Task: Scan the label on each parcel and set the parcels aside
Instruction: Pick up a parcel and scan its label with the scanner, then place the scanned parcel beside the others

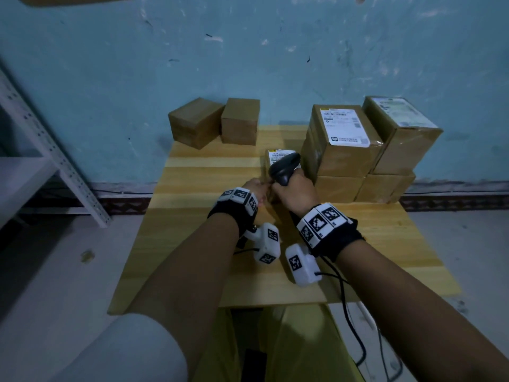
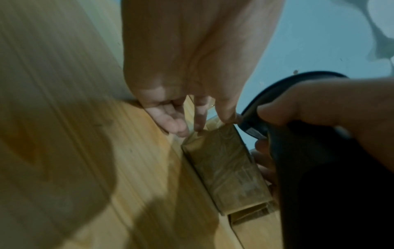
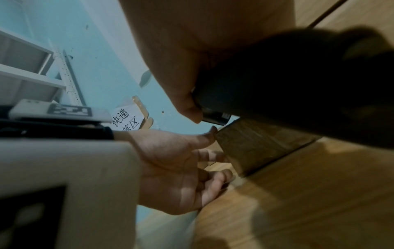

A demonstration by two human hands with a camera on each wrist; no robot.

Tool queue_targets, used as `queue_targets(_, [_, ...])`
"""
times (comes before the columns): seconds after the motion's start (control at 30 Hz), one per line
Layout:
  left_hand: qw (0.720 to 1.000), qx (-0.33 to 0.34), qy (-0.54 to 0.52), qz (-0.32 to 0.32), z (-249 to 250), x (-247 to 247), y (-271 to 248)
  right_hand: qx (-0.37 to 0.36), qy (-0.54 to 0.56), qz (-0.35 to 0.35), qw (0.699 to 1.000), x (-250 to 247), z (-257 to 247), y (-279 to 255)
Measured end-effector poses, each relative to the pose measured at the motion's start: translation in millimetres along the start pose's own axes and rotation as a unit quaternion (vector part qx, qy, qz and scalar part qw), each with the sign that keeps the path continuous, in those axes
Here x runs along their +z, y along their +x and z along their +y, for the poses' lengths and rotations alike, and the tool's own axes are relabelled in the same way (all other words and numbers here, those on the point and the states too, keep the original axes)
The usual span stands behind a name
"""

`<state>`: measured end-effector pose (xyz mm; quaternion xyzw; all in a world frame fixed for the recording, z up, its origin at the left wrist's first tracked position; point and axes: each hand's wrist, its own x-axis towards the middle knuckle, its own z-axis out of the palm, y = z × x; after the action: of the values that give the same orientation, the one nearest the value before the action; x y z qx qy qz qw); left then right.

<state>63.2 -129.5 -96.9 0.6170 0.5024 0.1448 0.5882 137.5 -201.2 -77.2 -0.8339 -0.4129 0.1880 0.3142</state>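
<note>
Both forearms reach over the wooden table point(image 1: 192, 271) to one small parcel point(image 1: 275, 157) beside the stacked boxes point(image 1: 341, 150).
The right hand point(image 1: 296, 193) is clenched round the black scanner point(image 1: 283, 166), whose head tilts over the parcel's label point(image 1: 278, 154). The left hand point(image 1: 254, 188) meets the parcel's near left corner, thumb and loosely extended fingers point(image 2: 200, 116) touching it; the parcel rests on the table.

Bare forearms, banded wrists, yellow trousers

Each wrist carries a black strap point(image 1: 332, 236) set with white blocks printed in black square codes, and a white camera housing point(image 1: 301, 265) with the same marks hangs beneath; black cables point(image 1: 347, 304) trail from them. A pale short sleeve point(image 1: 121, 351), possibly grey, covers the left upper arm.
</note>
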Motion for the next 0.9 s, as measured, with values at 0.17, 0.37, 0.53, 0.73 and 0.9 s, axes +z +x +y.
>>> queue_targets(0.17, [0.999,-0.020,-0.026,0.009,-1,1,7,0.011,0.005,0.003,1.000,0,0,-1])
queue_targets(0.37, [0.999,-0.034,-0.025,0.001,-3,-1,9,0.014,0.001,0.002,1.000,0,0,-2])
queue_targets(0.53, [0.999,-0.036,-0.031,0.000,-8,-2,14,0.014,0.002,0.003,1.000,2,1,-3])
queue_targets(0.73, [0.999,-0.031,-0.036,-0.004,-8,-3,14,0.009,0.005,-0.010,1.000,1,-3,-4])
queue_targets(0.9, [0.999,-0.016,0.026,-0.022,-10,-1,8,-0.008,0.039,-0.025,0.999,-11,-21,3])
